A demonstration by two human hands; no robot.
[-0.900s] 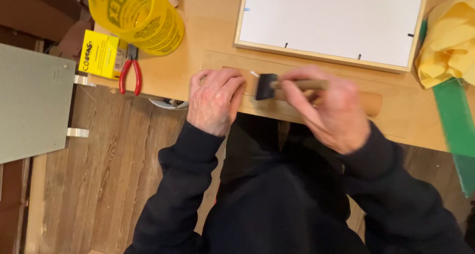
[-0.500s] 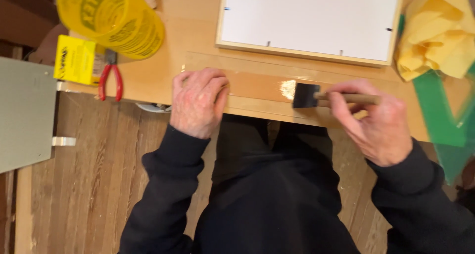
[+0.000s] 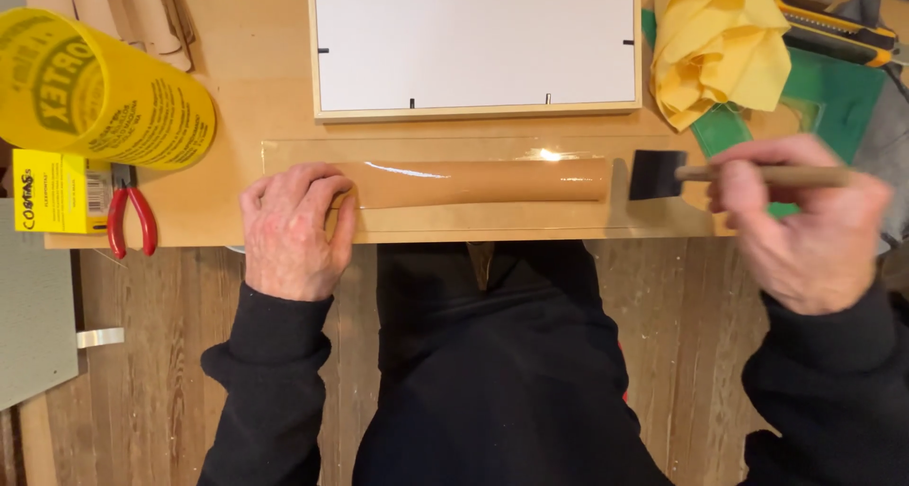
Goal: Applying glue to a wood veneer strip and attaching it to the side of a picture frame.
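Observation:
A long brown strip (image 3: 473, 181), glossy and wet-looking, lies on a clear plastic sheet (image 3: 445, 223) at the near edge of a light wooden table (image 3: 256, 107). My left hand (image 3: 295, 229) presses flat on the strip's left end. My right hand (image 3: 800, 223) grips the wooden handle of a black foam brush (image 3: 659, 175). The brush head sits just past the strip's right end, not touching it.
A white panel in a pale wooden frame (image 3: 473, 112) lies behind the strip. A yellow plastic container (image 3: 104, 93), a small yellow box (image 3: 57, 191) and red-handled pliers (image 3: 131, 221) sit at the left. A yellow cloth (image 3: 718, 41), green mat (image 3: 833, 98) and utility knife (image 3: 838, 24) are at the right.
My right hand has swept the foam brush from the strip's left end rightward along it and off its right end. My left hand has stayed on the left end.

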